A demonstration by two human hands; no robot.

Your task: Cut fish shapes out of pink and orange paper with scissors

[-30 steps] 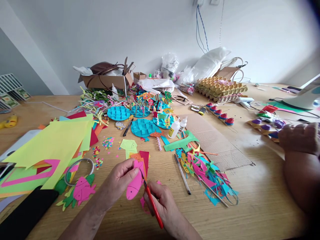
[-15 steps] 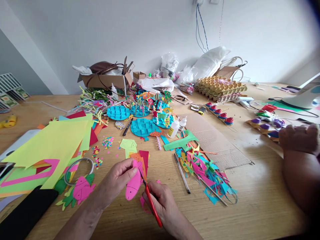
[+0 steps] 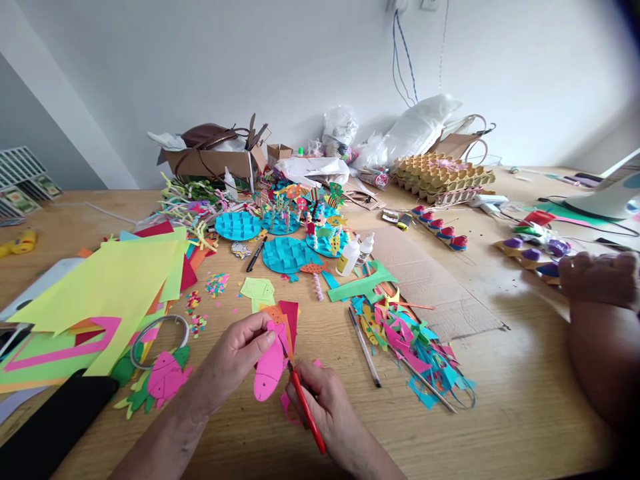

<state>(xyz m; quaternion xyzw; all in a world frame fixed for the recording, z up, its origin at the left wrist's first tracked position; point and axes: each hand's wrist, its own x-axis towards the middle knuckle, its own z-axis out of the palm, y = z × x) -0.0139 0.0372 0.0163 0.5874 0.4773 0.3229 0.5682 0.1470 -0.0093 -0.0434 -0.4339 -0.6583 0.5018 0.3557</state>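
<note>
My left hand (image 3: 253,343) pinches the tail end of a pink paper fish (image 3: 269,373) with a drawn eye and lines. The red-handled scissors (image 3: 306,410) are in my right hand (image 3: 323,400), their blades against the fish's edge near the tail. Orange and dark red paper pieces (image 3: 289,323) lie on the table just behind the fish. Beyond them is a light green paper piece (image 3: 257,292) with a fish outline. Left of my left forearm lie cut pink and green paper fish (image 3: 167,379) beside a roll of tape (image 3: 159,341).
Yellow paper sheets (image 3: 110,283) cover the left side. A pen (image 3: 365,347) and a heap of paper scraps (image 3: 410,340) lie right of my hands. Blue round crafts (image 3: 289,255) and glue bottles (image 3: 349,257) stand farther back. Another person's arm (image 3: 603,333) rests at the right.
Hardly anything differs. The pink fish has shifted very slightly right along with my hands, and the scissors stay at its tail edge.
</note>
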